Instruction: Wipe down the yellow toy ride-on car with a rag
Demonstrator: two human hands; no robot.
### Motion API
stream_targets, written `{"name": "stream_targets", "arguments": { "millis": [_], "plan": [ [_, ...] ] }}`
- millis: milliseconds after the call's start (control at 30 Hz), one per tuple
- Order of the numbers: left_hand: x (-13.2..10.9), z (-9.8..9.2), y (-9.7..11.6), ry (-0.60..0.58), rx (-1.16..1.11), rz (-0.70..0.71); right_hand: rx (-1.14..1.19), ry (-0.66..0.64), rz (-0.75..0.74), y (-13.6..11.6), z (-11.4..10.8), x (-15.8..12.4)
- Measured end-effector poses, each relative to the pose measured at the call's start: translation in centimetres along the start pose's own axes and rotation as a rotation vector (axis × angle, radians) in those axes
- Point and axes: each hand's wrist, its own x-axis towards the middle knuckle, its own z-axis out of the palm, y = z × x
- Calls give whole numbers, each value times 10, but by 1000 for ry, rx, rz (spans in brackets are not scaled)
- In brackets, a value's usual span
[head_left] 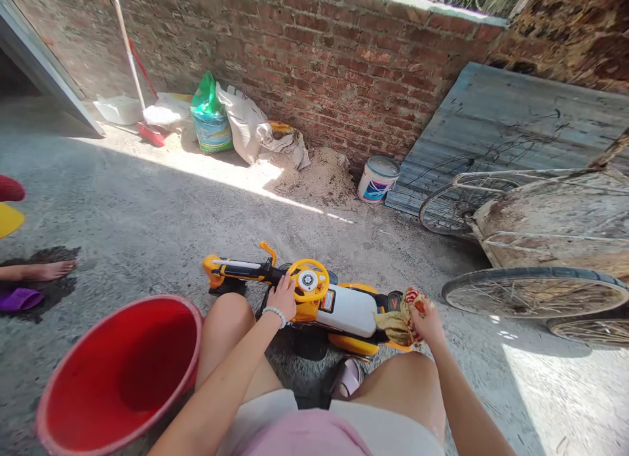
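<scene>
- Ride-on toy [346, 305], yellow/black w/ pale seat, stands on concrete floor [162, 240] right in front of the person's knees, lying crosswise in view; long arm part [240, 268] points to pic left.
- L hand [284, 297]: on near left side of steering wheel [308, 281], fingers part bent over rim; can't tell if it really grips. Beaded bracelet [276, 315] on that wrist.
- R hand [426, 320]: fingers curled closed round a bunched cloth [393, 328], red/white patterned + yellowish, at the toy's seat-back end; loose part of cloth hangs twd the seat.
- Big red tub [88, 377] just beside person's L knee, on floor.
- Person's slipper [350, 376], pale, shows btwn knees, nr toy.
- Far L: another person's bare foot [52, 270] on a dark wet-looking patch, purple slipper [19, 299] next to it.
- Along brick wall [344, 69]: green bag [212, 115], whitish sack [243, 122], sand pile [322, 177], paint bucket [377, 179], upright.
- R side: metal sheet [515, 128] leaning on wall, w/ wheeled cart [555, 213] in front.
</scene>
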Motion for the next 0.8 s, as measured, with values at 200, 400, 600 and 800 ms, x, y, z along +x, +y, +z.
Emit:
{"name": "stream_targets", "arguments": {
  "millis": [200, 400, 600, 800],
  "plan": [
    [-2, 0, 1, 9, 2, -17, -240, -126, 16, -7, 28, 3],
    [-1, -3, 2, -28, 35, -23, -331, -114, 61, -42, 18, 43],
    [-1, -3, 6, -86, 27, -40, -382, -148, 5, -35, 27, 41],
    [2, 6, 7, -40, 11, -34, -469, -24, -137, -28, 55, -8]
  ]
}}
